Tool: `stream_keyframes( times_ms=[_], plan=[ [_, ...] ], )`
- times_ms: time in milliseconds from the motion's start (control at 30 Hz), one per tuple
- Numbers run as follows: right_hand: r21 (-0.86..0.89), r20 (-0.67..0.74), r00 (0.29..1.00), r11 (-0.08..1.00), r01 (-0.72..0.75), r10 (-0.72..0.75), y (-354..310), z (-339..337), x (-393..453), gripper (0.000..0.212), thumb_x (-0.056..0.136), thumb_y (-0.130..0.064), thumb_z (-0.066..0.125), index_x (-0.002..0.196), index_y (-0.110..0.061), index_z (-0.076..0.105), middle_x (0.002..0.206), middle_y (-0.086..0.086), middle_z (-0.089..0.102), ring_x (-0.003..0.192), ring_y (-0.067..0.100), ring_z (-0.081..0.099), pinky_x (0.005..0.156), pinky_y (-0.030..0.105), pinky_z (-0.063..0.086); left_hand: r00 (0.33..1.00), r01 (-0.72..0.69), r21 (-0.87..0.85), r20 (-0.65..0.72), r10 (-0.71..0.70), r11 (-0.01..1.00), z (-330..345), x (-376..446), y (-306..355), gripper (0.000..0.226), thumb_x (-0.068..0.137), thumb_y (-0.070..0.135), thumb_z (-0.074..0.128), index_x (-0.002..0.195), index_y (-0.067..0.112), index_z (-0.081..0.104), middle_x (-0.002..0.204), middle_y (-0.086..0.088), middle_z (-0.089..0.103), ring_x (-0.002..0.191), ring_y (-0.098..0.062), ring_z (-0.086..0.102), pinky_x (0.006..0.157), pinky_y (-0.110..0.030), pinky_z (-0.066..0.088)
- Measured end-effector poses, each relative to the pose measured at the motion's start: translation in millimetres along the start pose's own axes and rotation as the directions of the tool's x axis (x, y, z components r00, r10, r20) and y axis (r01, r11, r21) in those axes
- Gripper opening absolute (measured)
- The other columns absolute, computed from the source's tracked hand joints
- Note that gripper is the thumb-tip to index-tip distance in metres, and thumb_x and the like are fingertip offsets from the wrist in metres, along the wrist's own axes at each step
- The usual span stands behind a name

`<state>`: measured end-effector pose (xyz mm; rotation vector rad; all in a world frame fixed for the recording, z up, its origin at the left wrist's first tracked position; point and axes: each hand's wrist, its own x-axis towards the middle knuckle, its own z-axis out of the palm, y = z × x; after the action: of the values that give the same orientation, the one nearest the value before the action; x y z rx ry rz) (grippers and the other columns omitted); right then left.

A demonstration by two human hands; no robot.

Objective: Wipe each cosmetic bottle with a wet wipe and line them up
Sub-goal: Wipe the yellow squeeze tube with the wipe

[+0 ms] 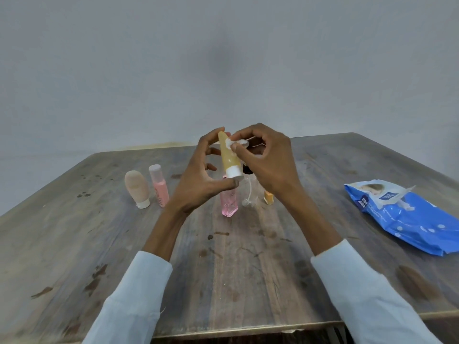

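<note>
Sleeves closest to the lens, then both hands up over the bench (248,281). Left hand (198,180) grips the yellow tube (229,157) end to end, cap toward me, long axis tilted nearly upright. Right hand (268,160) pinches the wipe (233,143) against its upper end, so I'd guess the next stroke runs down toward the cap
</note>
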<state>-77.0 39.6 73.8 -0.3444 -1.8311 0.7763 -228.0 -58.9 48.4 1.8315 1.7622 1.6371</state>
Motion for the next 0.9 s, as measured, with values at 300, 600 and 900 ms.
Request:
stream_keyframes(
  times_ms=[300, 600, 900],
  plan=[
    [0.048, 0.183, 0.969, 0.986, 0.158, -0.164, 6, 3, 3, 0.012, 0.091, -0.005, 0.080, 0.101, -0.012, 0.082, 0.103, -0.001, 0.077, 0.094, 0.015, 0.075, 0.079, 0.020, 0.059, 0.979, 0.008, 0.097, -0.204, 0.012, 0.995, -7, -3, -13, 0.106, 0.073, 0.047, 0.087, 0.162, 0.035, 0.031, 0.162, 0.014, 0.044, 0.134, -0.004, 0.052, 0.098, -0.028, 0.049],
    [0.036, 0.060, 0.992, 0.993, 0.111, -0.113, 11, 2, 4, 0.013, 0.092, -0.002, 0.076, 0.098, -0.012, 0.082, 0.099, -0.005, 0.075, 0.090, 0.013, 0.074, 0.076, 0.020, 0.060, 0.979, -0.150, 0.371, -0.071, 0.189, 0.916, -1, -14, -11, 0.109, 0.072, 0.036, 0.092, 0.163, 0.028, 0.033, 0.151, 0.012, 0.042, 0.128, -0.016, 0.047, 0.101, -0.043, 0.050],
    [0.178, 0.057, 0.992, 0.977, -0.117, 0.109, 10, -5, 6, 0.008, 0.095, -0.012, 0.080, 0.102, -0.014, 0.080, 0.093, -0.005, 0.080, 0.081, 0.009, 0.074, 0.065, 0.044, 0.062, 0.979, -0.178, 0.330, -0.038, 0.201, 0.927, 5, -15, -5, 0.108, 0.074, 0.031, 0.093, 0.164, 0.026, 0.033, 0.153, 0.010, 0.048, 0.128, -0.012, 0.055, 0.095, -0.012, 0.040]
  ],
)
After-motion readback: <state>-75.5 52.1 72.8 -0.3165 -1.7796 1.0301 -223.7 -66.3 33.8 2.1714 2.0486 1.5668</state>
